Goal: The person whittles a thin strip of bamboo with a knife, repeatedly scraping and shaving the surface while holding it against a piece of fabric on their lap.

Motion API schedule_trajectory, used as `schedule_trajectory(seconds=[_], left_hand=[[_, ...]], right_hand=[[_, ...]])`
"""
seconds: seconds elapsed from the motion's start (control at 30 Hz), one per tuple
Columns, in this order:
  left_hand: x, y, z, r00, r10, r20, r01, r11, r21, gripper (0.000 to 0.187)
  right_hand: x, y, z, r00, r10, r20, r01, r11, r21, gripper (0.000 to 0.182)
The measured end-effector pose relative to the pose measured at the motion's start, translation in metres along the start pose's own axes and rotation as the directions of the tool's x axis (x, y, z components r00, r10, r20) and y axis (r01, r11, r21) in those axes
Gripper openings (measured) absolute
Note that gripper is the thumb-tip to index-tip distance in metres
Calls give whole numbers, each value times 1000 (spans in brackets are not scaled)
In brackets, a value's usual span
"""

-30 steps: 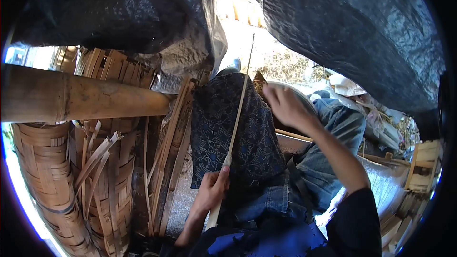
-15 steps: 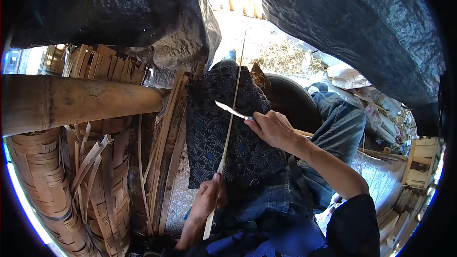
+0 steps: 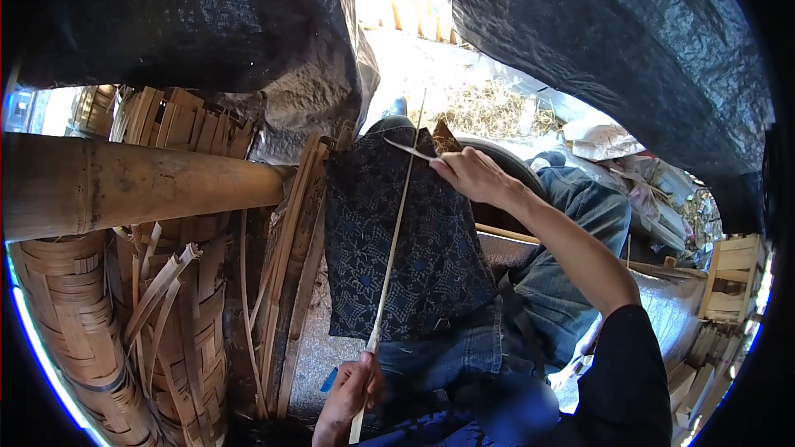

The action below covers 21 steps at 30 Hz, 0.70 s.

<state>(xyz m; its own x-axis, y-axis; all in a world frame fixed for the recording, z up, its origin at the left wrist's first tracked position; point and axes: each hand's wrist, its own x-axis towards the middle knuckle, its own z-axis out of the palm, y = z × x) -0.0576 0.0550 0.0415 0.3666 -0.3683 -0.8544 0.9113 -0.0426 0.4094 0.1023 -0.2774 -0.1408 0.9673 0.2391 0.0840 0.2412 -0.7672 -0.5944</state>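
Note:
My left hand (image 3: pixel 351 396) is closed around the near end of a long, thin bamboo strip (image 3: pixel 391 273), low over my lap. The strip runs away from me and tapers to a fine far tip. In my right hand (image 3: pixel 479 177) is a knife (image 3: pixel 406 147) with a slim curved blade; my fingers hide its handle. The blade lies across the strip near its far part. Beneath both is a dark patterned cloth (image 3: pixel 356 223) spread over my jeans-clad legs.
To the left, a thick bamboo pole (image 3: pixel 149 180) juts in above tall woven bamboo baskets (image 3: pixel 62 290) and split slats (image 3: pixel 286 257). A black tarp (image 3: pixel 613 25) hangs overhead. A dark round rim (image 3: pixel 505 162) lies beyond my right hand, and a small wooden crate (image 3: pixel 733 277) stands far right.
My right hand and the knife have moved away from me along the strip. My left hand has drawn the strip slightly back toward my body.

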Motion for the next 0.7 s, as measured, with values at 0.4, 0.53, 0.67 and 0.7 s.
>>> schedule_trajectory(seconds=[0.4,0.53,0.67,0.7], left_hand=[[-9,-17,-11,995,1,-101,3,999,34,51],[-1,-9,-15,998,-49,43,51,998,-42,55],[0,-5,-27,994,-62,87,69,995,-75,54],[-2,1,-24,995,-60,79,65,996,-59,55]], right_hand=[[47,85,-8,749,641,-167,-628,768,130,62],[0,3,-25,901,422,95,-430,851,300,52],[-16,-23,-14,993,105,61,-114,978,177,43],[-14,-21,-14,993,94,70,-103,985,136,43]])
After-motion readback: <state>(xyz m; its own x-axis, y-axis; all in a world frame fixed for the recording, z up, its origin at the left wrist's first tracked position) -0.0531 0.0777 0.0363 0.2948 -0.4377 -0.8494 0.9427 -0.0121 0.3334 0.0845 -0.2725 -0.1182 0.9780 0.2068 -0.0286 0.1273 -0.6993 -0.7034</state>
